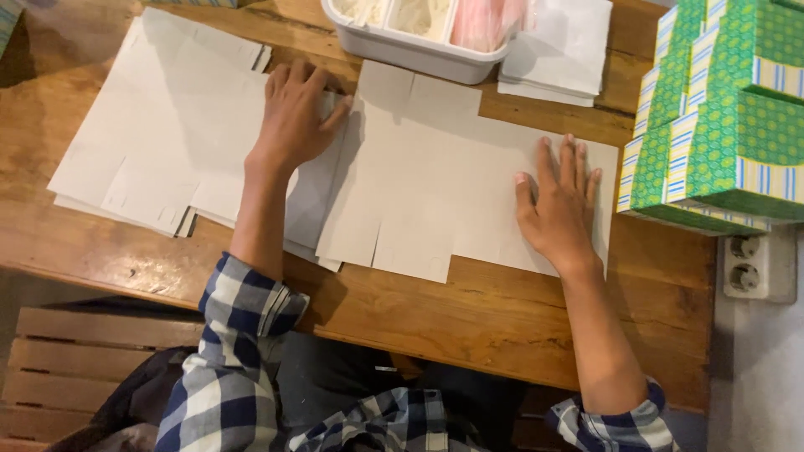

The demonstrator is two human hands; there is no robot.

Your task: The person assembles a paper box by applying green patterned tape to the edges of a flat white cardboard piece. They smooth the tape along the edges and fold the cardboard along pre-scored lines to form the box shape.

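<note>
Flat die-cut card blank (444,184) was pinned to worktop (469,310) by R hand (559,205), palm flat, fingers spread, nothing gripped. L hand (295,113) was pressed open on blank stack (159,134), presumably to steady it.

Person, seen from above by the head camera.

- Left hand (295,113): bare, no ring or watch showing on the fingers or wrist.
- Right hand (559,205): bare, likewise unadorned.
- Forearms: uncovered from the wrists back toward the elbows.
- Sleeves (239,335): checked shirt in dark blue, white and grey, rolled or pushed up, cuffs sitting well behind the fingers near the elbows.
- Lap: dark trousers, partly covered by the same checked cloth.
</note>
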